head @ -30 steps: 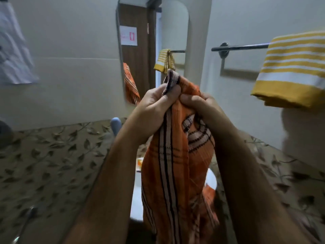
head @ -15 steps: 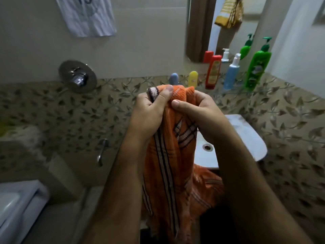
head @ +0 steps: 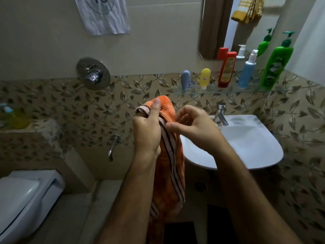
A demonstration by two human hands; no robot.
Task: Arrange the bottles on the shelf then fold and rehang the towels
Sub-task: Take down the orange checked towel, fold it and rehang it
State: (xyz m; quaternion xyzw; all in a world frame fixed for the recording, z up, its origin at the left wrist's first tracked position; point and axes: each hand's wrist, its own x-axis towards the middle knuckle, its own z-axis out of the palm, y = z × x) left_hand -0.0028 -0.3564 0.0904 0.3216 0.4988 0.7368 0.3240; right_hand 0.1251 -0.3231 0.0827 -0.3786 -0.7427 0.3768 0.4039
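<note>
Orange striped towel (head: 168,173) clenched in left hand (head: 146,132), right hand (head: 191,124) loose-fingered beside it; bottle labels unreadable.

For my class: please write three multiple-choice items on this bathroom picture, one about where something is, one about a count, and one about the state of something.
1. Where does the green pump bottle stand on the glass shelf?
A. at its right end
B. at its left end
C. in the middle

2. How many bottles stand on the glass shelf itself, leaving out the mirror?
A. three
B. five
C. seven

3. What holds the orange towel?
A. it lies in the sink
B. it hangs on a wall hook
C. the left hand grips its top

Answers: 1 A, no bottle stands further right; 2 B, grey-blue, yellow, red, light blue and green; 3 C, the left hand's thumb presses the bunched top while the right hand sits beside it, fingers loose.
</note>
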